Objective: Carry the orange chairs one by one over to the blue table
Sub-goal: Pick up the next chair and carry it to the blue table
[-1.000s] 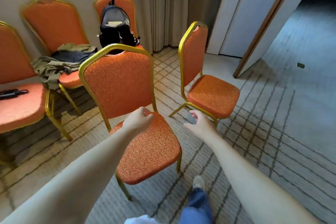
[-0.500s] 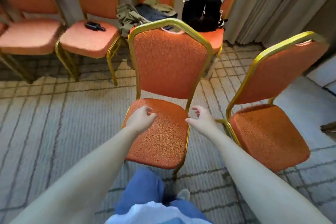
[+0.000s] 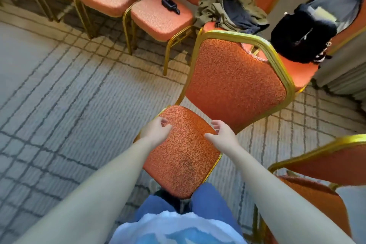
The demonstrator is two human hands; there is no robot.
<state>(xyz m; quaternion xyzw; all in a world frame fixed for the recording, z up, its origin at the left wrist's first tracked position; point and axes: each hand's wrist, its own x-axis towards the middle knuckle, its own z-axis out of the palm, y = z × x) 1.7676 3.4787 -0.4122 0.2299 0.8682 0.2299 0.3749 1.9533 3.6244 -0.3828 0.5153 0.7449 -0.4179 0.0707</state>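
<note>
My left hand (image 3: 156, 131) sits over the left edge of the seat, fingers loosely curled and gripping nothing. My right hand (image 3: 222, 134) is over the right edge, thumb stretched toward the middle and fingers slack, also holding nothing. The 2 hands are apart, with the width of the seat between them. I cannot tell whether either palm touches the fabric.

The seat belongs to the orange chair (image 3: 188, 156) right in front of me. Its front edge is close to my knees in blue jeans (image 3: 208, 198), and its gold-framed back faces me and leans off to the right.

Just to my right stands another orange chair (image 3: 326, 160), partly cut off by the picture's edge. Behind, more orange chairs stand side by side. 1 of them (image 3: 158, 22) has a small black object (image 3: 170, 5) on its seat, the next has a heap of olive and dark clothes (image 3: 227, 12), and a black backpack (image 3: 309, 35) rests on the one after that. All of it stands on grey carpet (image 3: 69, 95) with a dark grid pattern.
</note>
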